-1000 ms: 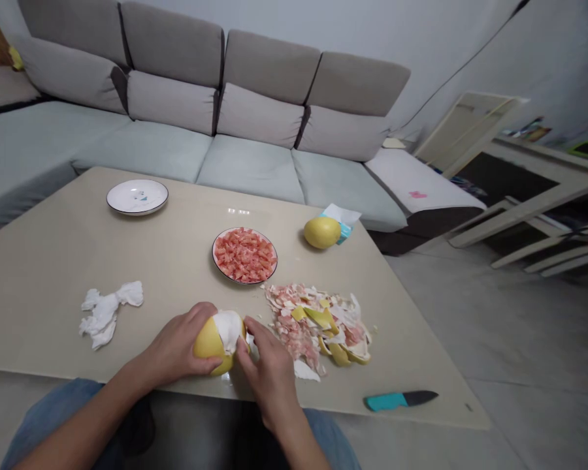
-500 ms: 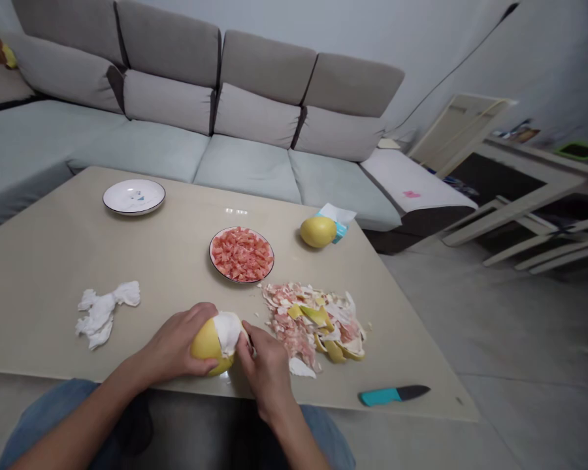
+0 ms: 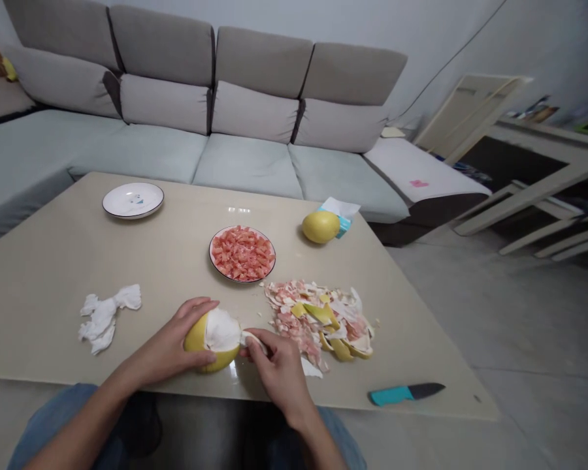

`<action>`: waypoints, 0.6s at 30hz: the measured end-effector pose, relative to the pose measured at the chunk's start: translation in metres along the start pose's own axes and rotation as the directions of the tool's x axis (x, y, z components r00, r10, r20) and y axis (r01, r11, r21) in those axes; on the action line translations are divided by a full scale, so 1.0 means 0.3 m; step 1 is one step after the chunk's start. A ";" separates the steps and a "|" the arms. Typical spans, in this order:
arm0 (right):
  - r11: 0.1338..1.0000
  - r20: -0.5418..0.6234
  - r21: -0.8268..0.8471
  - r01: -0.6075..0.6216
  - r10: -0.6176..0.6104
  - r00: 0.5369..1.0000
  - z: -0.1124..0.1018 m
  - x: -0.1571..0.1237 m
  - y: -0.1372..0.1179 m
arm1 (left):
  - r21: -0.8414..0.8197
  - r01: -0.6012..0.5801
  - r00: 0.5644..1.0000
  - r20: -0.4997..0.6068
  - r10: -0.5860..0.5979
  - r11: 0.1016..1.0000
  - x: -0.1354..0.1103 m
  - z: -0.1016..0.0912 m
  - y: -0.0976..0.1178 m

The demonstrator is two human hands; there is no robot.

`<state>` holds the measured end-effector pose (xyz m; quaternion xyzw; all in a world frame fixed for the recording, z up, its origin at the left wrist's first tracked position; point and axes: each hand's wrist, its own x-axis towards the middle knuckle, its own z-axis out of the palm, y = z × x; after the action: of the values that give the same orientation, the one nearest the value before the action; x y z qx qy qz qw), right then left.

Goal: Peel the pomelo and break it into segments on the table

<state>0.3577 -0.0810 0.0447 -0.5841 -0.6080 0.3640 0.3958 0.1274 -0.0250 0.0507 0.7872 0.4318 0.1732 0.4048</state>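
At the far left of the near side of the counter [image 3: 176,254], a crumpled white tissue [image 3: 102,316] is seen, loosely twisted. Beyond it, near the far edge, a white plate [image 3: 122,202] with a dark rim is set, marked with a small blue design. To the right of the tissue, the partly peeled fruit [image 3: 222,331] is held by the left hand [image 3: 176,339] close to the near edge; whether its underside is touching the counter cannot be told. The fruit is rounded, its smooth yellow rind left on the left side and along the lower front, while a broad patch of matte white pith is laid bare on the top and right. The boundary between rind and pith is sharply cut. The left fingers are spread around the yellow side, with the thumb laid across the front. Farther back, a dark-rimmed plate [image 3: 212,261] is heaped with pink-red fruit pieces [image 3: 244,253]. At the fruit's right edge, a whitish flap of peel [image 3: 247,337] is pinched between the thumb and fingers of the right hand [image 3: 280,369]; whether it is joined to the fruit cannot be told. Farther right, peel scraps [image 3: 318,320] are piled in yellow, white and pink. Behind them, a whole yellow fruit [image 3: 321,226] is placed before a blue-and-white tissue pack [image 3: 342,212]. At the near right, a turquoise-handled knife [image 3: 406,393] is laid flat, its dark blade pointed right.
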 end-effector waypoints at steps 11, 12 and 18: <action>0.760 0.229 0.550 -0.346 0.262 0.938 -0.057 0.035 0.029 | -0.075 -0.036 0.999 -0.026 0.034 0.997 0.012 -0.018 -0.051; 0.774 0.170 0.549 -0.316 0.267 0.949 -0.077 0.040 0.040 | -0.079 -0.042 0.999 -0.014 0.041 0.996 0.010 -0.023 -0.053; 0.969 -0.548 -0.244 -0.047 -0.098 0.831 -0.192 0.070 0.162 | -0.072 -0.060 0.996 0.055 0.064 0.996 0.006 -0.029 -0.038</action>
<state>0.4304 -0.0586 0.0263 -0.7010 -0.5150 0.0945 0.4842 0.1169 -0.0159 0.0468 0.7903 0.3889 0.1783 0.4386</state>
